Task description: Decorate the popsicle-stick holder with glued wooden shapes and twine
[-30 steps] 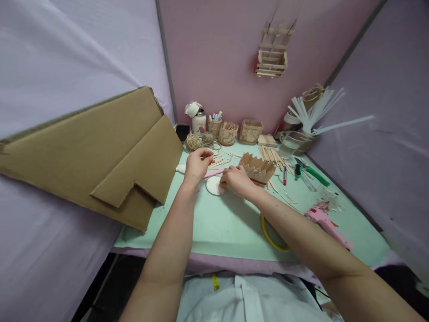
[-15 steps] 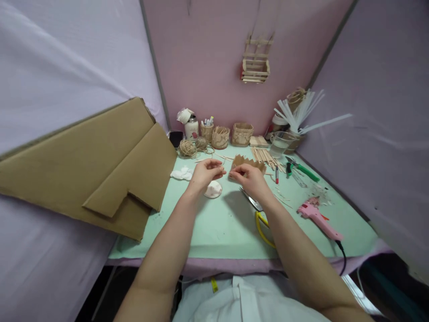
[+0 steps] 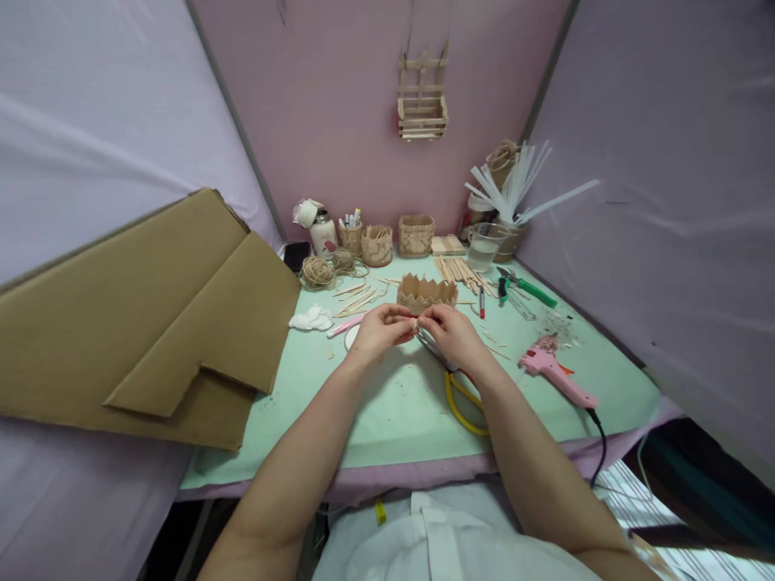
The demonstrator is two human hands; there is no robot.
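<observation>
My left hand (image 3: 380,332) and my right hand (image 3: 451,331) meet fingertip to fingertip over the table. Both are closed in a pinch, and a tiny pale bit shows between them, too small to name. Just behind the fingers stands a small brown box with a zigzag rim (image 3: 427,292). Scissors with yellow handles (image 3: 465,407) lie under my right hand and wrist, their blades partly covered. Beside my left hand are a white round piece (image 3: 350,337), mostly hidden, and a pink stick-like thing (image 3: 346,325).
A pink glue gun (image 3: 558,375) lies at right, near green-handled pliers (image 3: 529,290) and a red marker (image 3: 482,303). Wooden sticks (image 3: 463,271), twine balls (image 3: 318,273) and a clear cup of water (image 3: 484,248) stand farther back. Large folded cardboard (image 3: 163,323) leans at left.
My hands have come together; before, a gap lay between their fingertips. The view has turned slightly right. More of the zigzag-rimmed box shows, while my left hand covers more of the white round piece.
</observation>
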